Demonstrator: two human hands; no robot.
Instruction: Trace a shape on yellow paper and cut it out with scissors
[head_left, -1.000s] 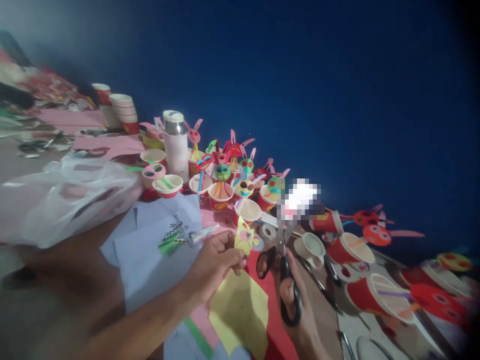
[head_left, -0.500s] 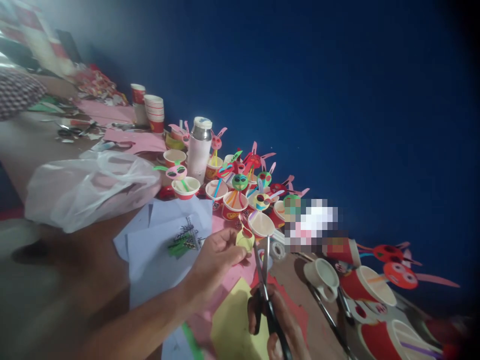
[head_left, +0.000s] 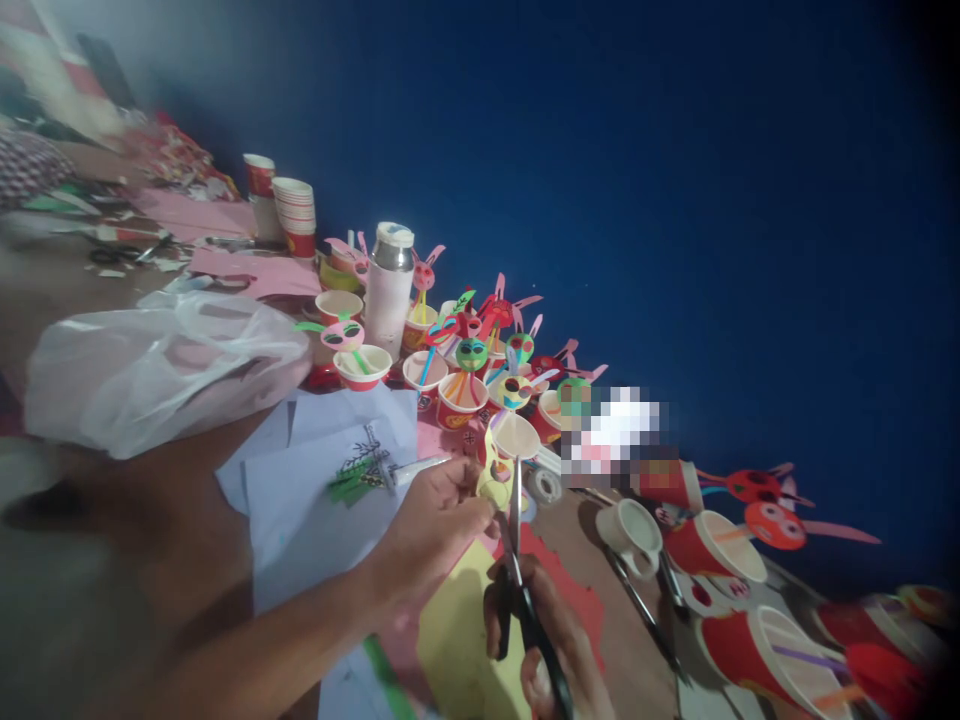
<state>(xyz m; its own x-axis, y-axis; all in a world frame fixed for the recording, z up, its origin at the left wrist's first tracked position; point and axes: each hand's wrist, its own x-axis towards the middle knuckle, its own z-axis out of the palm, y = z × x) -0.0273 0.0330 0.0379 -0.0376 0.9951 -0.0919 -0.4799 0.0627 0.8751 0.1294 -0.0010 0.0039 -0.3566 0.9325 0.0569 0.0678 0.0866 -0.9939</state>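
Note:
My left hand [head_left: 442, 505] pinches a small yellow paper cutout [head_left: 495, 485] with a hole in it. In my right hand [head_left: 551, 630] is a pair of scissors [head_left: 514, 560] with black handles, its blades pointing up and slightly apart. The blades are right beside the cutout's right edge; whether they touch it I cannot tell. Below lies a larger yellow sheet [head_left: 461, 640], over pink paper and next to red paper [head_left: 562, 590]. White sheets [head_left: 300, 510], with green and black drawn or cut pieces on them, lie left of my left hand.
Several paper cups with paper animal faces on strips, such as a green face [head_left: 472, 354], line the blue wall. A white flask [head_left: 388, 295], plastic bag [head_left: 165, 365], mug [head_left: 628, 538] and tape roll [head_left: 544, 484] stand around. Another person's checked sleeve [head_left: 30, 165] shows far left.
The scissor blades have closed partway and sit nearer the yellow cutout, which now shows more of its upper strip. The whole view has shifted slightly.

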